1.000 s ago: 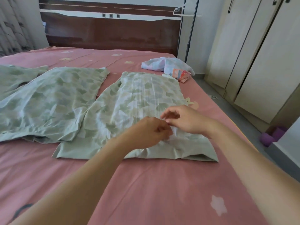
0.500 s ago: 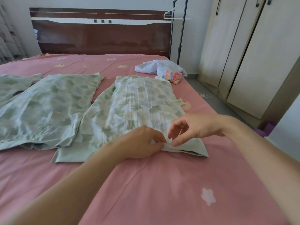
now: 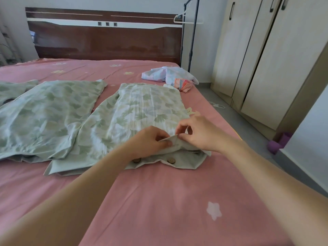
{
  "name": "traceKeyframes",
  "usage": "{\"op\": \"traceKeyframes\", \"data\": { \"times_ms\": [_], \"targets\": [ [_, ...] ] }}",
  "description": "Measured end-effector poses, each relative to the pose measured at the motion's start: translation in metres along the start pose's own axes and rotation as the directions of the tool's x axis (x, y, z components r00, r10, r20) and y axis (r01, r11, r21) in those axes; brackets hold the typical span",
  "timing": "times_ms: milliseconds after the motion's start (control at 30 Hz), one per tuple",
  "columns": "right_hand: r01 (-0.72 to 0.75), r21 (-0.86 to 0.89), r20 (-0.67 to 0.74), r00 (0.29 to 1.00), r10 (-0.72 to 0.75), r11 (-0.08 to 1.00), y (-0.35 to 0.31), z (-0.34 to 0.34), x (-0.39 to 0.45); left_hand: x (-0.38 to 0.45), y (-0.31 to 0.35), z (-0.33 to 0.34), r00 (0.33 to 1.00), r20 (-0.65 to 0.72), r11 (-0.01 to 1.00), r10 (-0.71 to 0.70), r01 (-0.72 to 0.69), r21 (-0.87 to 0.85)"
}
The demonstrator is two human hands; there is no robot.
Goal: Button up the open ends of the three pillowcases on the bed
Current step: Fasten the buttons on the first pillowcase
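1. The pillowcase at 12 o'clock is thin matt cloth, creased.
2. Its buttons look like wood.
3. The bed sheet is smooth matt cloth.
4. The headboard is glossy dark wood.
5. The wardrobe doors, at 2 o'clock, look matt.

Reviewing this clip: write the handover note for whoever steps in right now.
Left hand and right hand both pinch the lifted flap of the right pillowcase at its near open end.
Two buttons lie exposed and unfastened on the strip below.
Middle pillowcase lies flat beside it; third pillowcase is at the left edge, mostly out of view.
Done: nothing visibly buttoned.
Left: all three.
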State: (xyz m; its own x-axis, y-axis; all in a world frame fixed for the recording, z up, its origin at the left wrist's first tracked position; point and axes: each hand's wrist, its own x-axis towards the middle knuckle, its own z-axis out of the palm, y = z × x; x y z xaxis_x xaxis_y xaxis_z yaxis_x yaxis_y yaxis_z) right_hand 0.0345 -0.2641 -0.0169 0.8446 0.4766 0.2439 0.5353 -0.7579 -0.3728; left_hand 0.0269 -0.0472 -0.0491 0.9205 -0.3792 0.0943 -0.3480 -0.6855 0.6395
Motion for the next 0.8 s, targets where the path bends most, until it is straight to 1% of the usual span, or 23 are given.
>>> {"op": "traceKeyframes", "data": {
  "times_ms": [67, 133, 167, 200, 267, 333, 367, 500, 600, 667, 733, 800],
  "targets": [
    [0.069, -0.037, -0.122, 0.990, -0.073, 0.997, -0.002, 0.006, -0.002, 0.004, -0.004, 0.000, 0.999, 0.007, 0.998, -0.037, 0.038, -0.059],
    [0.164, -0.098, -0.211, 0.960, -0.182, 0.982, -0.006, 0.017, -0.009, 0.004, -0.008, 0.000, 0.998, 0.050, 0.997, -0.040, 0.044, -0.069],
    [0.220, -0.130, -0.217, 0.945, -0.245, 0.967, -0.009, 0.022, -0.014, 0.004, -0.010, 0.001, 0.997, 0.066, 0.996, -0.039, 0.044, -0.078],
    [0.271, -0.153, -0.192, 0.935, -0.298, 0.950, -0.010, 0.027, -0.019, 0.004, -0.011, 0.001, 0.996, 0.082, 0.996, -0.035, 0.042, -0.084],
    [0.321, -0.160, -0.089, 0.937, -0.338, 0.933, -0.009, 0.034, -0.026, 0.005, -0.013, -0.001, 0.994, 0.107, 0.995, -0.025, 0.035, -0.095],
    [0.287, -0.151, -0.003, 0.957, -0.291, 0.946, -0.003, 0.037, -0.029, 0.005, -0.013, -0.002, 0.992, 0.125, 0.992, -0.017, 0.033, -0.125],
    [0.259, -0.142, 0.011, 0.966, -0.260, 0.956, -0.001, 0.038, -0.029, 0.004, -0.014, -0.004, 0.991, 0.136, 0.987, -0.013, 0.035, -0.157],
    [0.189, -0.094, 0.007, 0.982, -0.189, 0.977, 0.000, 0.042, -0.029, 0.005, -0.019, -0.002, 0.985, 0.171, 0.962, -0.017, 0.062, -0.265],
    [0.109, -0.034, 0.030, 0.994, -0.108, 0.993, 0.000, 0.043, -0.028, 0.003, -0.026, 0.000, 0.987, 0.159, 0.939, -0.023, 0.076, -0.336],
    [0.052, 0.021, 0.044, 0.998, -0.053, 0.998, -0.001, 0.040, -0.030, 0.002, -0.028, 0.000, 0.990, 0.137, 0.934, -0.037, 0.083, -0.347],
    [0.043, 0.059, 0.026, 0.999, -0.045, 0.997, -0.003, 0.038, -0.030, 0.002, -0.030, 0.000, 0.991, 0.122, 0.936, -0.055, 0.094, -0.340],
    [0.057, 0.021, 0.027, 0.998, -0.057, 0.998, -0.005, 0.036, -0.029, 0.001, -0.030, 0.000, 0.990, 0.128, 0.937, -0.060, 0.100, -0.335]
  ]
}}
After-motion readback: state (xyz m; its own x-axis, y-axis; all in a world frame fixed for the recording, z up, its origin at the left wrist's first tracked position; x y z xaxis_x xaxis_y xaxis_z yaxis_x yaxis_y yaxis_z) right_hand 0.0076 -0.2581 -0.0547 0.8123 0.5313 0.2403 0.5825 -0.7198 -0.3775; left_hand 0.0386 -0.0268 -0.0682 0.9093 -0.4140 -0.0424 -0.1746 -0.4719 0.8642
